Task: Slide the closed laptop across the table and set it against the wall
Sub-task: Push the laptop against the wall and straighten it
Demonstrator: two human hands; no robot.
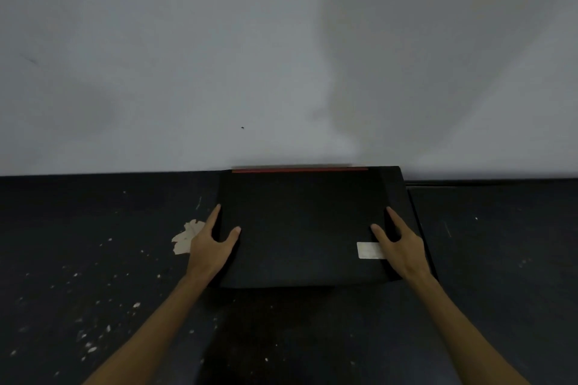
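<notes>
The closed black laptop (pixel 300 228) lies flat on the dark table (pixel 93 259), its far edge with a red strip touching the grey wall (pixel 219 56). A white sticker sits near its right front corner. My left hand (pixel 211 242) grips the laptop's left side, thumb on the lid, fingers along the edge. Over on the right side my right hand (pixel 398 242) holds it the same way, thumb next to the sticker.
The table top is black with white paint specks and a chipped pale patch (pixel 186 236) just left of my left hand. A seam (pixel 419 222) runs front to back just right of the laptop.
</notes>
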